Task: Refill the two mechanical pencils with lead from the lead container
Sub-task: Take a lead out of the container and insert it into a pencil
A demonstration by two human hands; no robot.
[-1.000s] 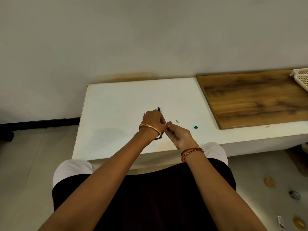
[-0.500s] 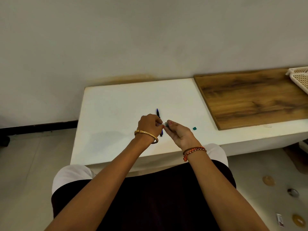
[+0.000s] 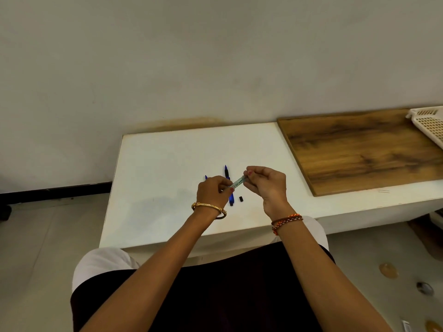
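Both hands pinch the lead container point(image 3: 237, 182) above the tabletop point(image 3: 163, 168), left hand point(image 3: 213, 191) low, right hand point(image 3: 265, 183) high; tilted carelessly, leads could spill beside the pencil point(image 3: 227, 174).

Lead container point(image 3: 237, 182), clear tube, pinched at its ends between left hand point(image 3: 212, 191) and right hand point(image 3: 266, 185). Two blue mechanical pencils point(image 3: 227, 185) and small black cap point(image 3: 241, 199) on white table point(image 3: 155, 188)

White table point(image 3: 167, 164), wooden board point(image 3: 359, 149) on its right part, white lattice basket point(image 3: 429, 125) on board's far corner
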